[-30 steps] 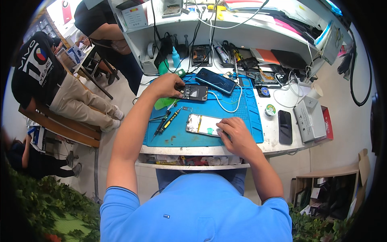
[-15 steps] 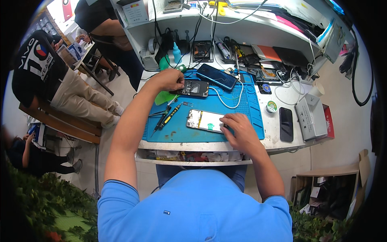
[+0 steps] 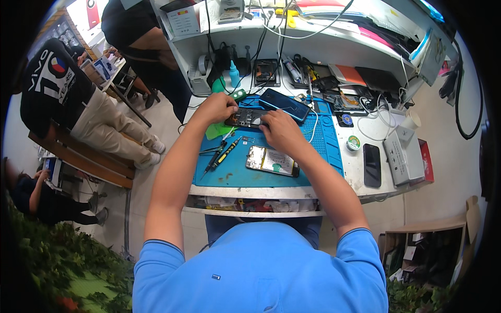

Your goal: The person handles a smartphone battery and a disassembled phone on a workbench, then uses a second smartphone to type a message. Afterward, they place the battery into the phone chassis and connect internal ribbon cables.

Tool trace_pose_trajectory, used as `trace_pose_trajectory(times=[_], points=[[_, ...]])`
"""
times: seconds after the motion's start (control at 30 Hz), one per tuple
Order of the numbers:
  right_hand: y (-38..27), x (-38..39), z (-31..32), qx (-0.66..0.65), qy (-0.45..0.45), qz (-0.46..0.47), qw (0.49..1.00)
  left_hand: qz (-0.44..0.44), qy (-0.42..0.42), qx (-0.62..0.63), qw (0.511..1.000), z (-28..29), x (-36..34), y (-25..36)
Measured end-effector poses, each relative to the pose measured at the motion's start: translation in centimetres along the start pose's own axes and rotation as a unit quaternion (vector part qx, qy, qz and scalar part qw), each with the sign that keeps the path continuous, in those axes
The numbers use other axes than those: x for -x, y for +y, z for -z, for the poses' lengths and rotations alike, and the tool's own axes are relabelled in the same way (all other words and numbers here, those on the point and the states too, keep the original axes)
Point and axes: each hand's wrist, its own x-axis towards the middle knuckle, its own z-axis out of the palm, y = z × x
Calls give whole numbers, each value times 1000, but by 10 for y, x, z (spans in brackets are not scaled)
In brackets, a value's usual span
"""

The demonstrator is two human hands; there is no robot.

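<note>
A dark phone housing (image 3: pixel 247 118) lies across the upper part of the blue work mat (image 3: pixel 209 175). My left hand (image 3: pixel 217 108) is closed at its left end, fingers pinched on the edge. The fingertips of my right hand (image 3: pixel 280 128) are bent onto its right end, partly covering it. Nearer me rests an opened phone (image 3: pixel 272 160) with its silver battery exposed, touched by neither hand. Just behind my right hand is a glossy blue-black phone (image 3: pixel 284 105). Left of the opened phone lie a black-and-yellow screwdriver (image 3: pixel 226 152) and other slim tools.
A blue dropper bottle (image 3: pixel 234 74) stands behind the mat, under a crowded shelf. To the right are a small round tin (image 3: pixel 353 143), a black phone (image 3: pixel 372 165) and a white box (image 3: pixel 403 156). Loose cables hang over the bench. People stand at the left.
My right hand has left the opened phone and moved up and left to the dark housing. My left hand stays at the housing's left end. The view has shifted slightly.
</note>
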Motion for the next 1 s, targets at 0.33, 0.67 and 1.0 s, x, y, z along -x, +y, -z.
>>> trace_pose_trajectory(times=[0.33,0.67,1.0], points=[[8,-43,-17,41,-105,-6,994,-36,-53,16,998,-12,-15,-7],[15,-64,-25,-58,-97,-76,991,-83,-76,35,993,-11,-25,-15],[14,-60,-28,-194,-5,-35,980,-115,-63,81,988,-10,-16,-22]])
